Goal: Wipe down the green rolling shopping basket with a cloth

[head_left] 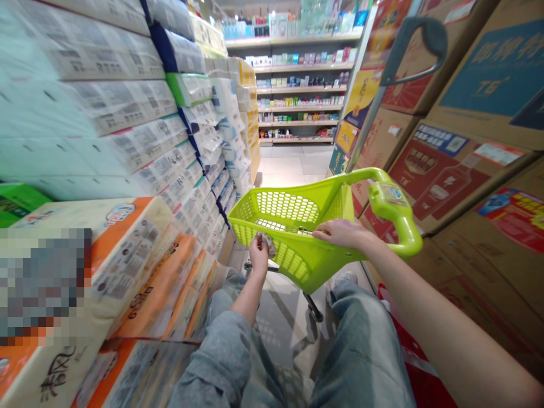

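Observation:
A lime-green shopping cart [317, 260] with perforated sides stands in front of my knees, turned so its handle [410, 226] points to the right. My left hand [259, 252] is closed on a crumpled, patterned cloth [268, 245], which lies against the outside of the near basket wall. Over the near rim rests my right hand [340, 232], its fingers bent across the edge into the basket and gripping it. Its fingertips are partly hidden behind that rim. Through the holes in the basket, the pale floor shows.
Stacks of wrapped tissue packs [144, 294] rise close on my left. Cardboard cartons [450, 170] are piled on the right, with a grey-handled metal pole [378, 107] before them. A tiled aisle [293, 167] leads to shelves [297, 105] of small packages.

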Action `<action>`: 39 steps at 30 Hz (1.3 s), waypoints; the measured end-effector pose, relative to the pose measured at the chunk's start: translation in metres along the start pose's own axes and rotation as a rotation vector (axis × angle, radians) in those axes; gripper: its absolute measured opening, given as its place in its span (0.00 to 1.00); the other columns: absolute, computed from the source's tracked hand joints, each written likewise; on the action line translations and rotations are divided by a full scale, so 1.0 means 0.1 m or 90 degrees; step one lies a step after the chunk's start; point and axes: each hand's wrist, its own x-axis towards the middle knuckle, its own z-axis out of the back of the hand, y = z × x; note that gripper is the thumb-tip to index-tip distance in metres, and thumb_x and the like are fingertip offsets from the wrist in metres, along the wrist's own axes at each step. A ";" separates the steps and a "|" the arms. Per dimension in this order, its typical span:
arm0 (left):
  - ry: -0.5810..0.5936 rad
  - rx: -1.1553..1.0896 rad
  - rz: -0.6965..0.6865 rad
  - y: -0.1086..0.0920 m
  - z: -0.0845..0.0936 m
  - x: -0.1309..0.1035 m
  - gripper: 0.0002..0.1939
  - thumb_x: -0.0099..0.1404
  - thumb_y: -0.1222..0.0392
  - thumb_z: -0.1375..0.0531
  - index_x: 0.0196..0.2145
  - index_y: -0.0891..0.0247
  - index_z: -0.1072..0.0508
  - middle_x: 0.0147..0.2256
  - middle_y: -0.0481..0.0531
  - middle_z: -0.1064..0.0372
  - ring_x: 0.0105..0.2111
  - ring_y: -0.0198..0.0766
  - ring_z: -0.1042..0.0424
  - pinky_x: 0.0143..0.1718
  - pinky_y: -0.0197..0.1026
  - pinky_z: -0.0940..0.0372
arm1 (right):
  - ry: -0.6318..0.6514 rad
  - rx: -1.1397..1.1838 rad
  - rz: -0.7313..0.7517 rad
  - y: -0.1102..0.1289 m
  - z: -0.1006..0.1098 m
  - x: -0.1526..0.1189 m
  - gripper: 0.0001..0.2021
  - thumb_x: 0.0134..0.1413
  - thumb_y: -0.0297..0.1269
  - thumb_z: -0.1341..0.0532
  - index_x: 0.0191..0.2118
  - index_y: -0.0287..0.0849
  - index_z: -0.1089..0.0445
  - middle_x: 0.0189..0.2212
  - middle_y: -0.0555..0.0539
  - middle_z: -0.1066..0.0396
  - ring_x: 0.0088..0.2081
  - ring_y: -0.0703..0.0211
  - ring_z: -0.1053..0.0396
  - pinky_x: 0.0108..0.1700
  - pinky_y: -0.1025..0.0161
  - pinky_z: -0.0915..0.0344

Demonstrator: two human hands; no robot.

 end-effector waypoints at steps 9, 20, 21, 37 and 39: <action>-0.009 0.008 -0.022 -0.10 0.24 -0.07 0.14 0.61 0.50 0.45 0.33 0.64 0.30 0.31 0.56 0.31 0.34 0.42 0.31 0.39 0.41 0.37 | 0.009 0.027 0.009 -0.06 0.00 -0.10 0.25 0.59 0.53 0.54 0.47 0.46 0.28 0.44 0.43 0.26 0.45 0.50 0.30 0.41 0.61 0.36; 0.168 0.432 -0.462 -0.50 0.52 0.16 0.20 0.64 0.58 0.45 0.54 0.57 0.35 0.52 0.55 0.35 0.53 0.48 0.41 0.60 0.56 0.57 | 0.013 0.031 0.008 -0.08 0.02 -0.10 0.24 0.59 0.52 0.53 0.48 0.46 0.28 0.43 0.43 0.26 0.45 0.51 0.30 0.42 0.62 0.37; 0.175 0.463 -0.474 -0.51 0.52 0.18 0.20 0.64 0.57 0.45 0.54 0.56 0.35 0.52 0.55 0.35 0.53 0.49 0.42 0.60 0.57 0.59 | 0.012 0.033 0.010 -0.08 0.02 -0.09 0.24 0.59 0.52 0.53 0.48 0.46 0.28 0.43 0.43 0.26 0.45 0.51 0.30 0.42 0.62 0.37; 0.290 0.651 -0.564 -0.63 0.22 0.24 0.10 0.67 0.59 0.51 0.41 0.61 0.32 0.36 0.55 0.35 0.40 0.45 0.38 0.44 0.46 0.45 | -0.014 -0.005 0.017 -0.39 0.01 -0.03 0.24 0.56 0.55 0.51 0.50 0.48 0.29 0.41 0.45 0.25 0.42 0.51 0.28 0.42 0.61 0.36; 0.291 0.656 -0.563 -0.64 0.19 0.25 0.10 0.67 0.59 0.50 0.41 0.61 0.32 0.36 0.56 0.35 0.40 0.45 0.38 0.44 0.47 0.45 | -0.004 -0.011 0.023 -0.43 0.03 -0.01 0.24 0.57 0.55 0.51 0.49 0.49 0.28 0.42 0.45 0.25 0.43 0.51 0.28 0.42 0.61 0.36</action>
